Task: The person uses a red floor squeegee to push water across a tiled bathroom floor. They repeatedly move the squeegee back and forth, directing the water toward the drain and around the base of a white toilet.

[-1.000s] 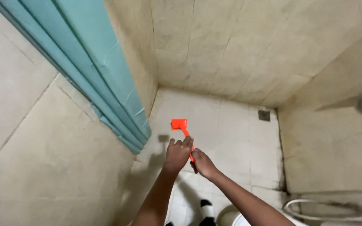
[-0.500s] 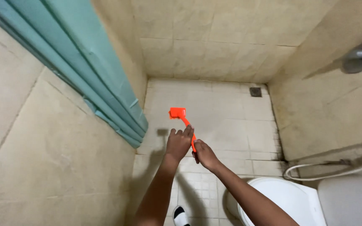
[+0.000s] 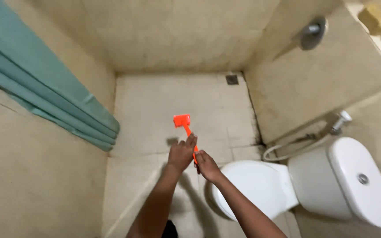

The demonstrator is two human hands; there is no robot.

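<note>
Both hands grip the handle of an orange long-handled brush (image 3: 183, 121), whose flat orange head points down toward the tiled floor (image 3: 155, 105). My left hand (image 3: 181, 154) wraps the handle from the left side, fingers partly lifted. My right hand (image 3: 206, 165) closes on the handle just below it. The brush head hangs above the floor tiles in the middle of the shower area; whether it touches them I cannot tell.
A white toilet (image 3: 323, 185) with closed lid stands at the right, a hose (image 3: 287, 147) and valve beside it. A teal shower curtain (image 3: 45, 92) hangs at the left. A floor drain (image 3: 232, 79) lies in the far corner. A wall fitting (image 3: 311, 33) and shelf are at upper right.
The view has tilted down and swung right, so the toilet now shows fully. Both hands kept hold of the orange brush, which sits lower in the picture.
</note>
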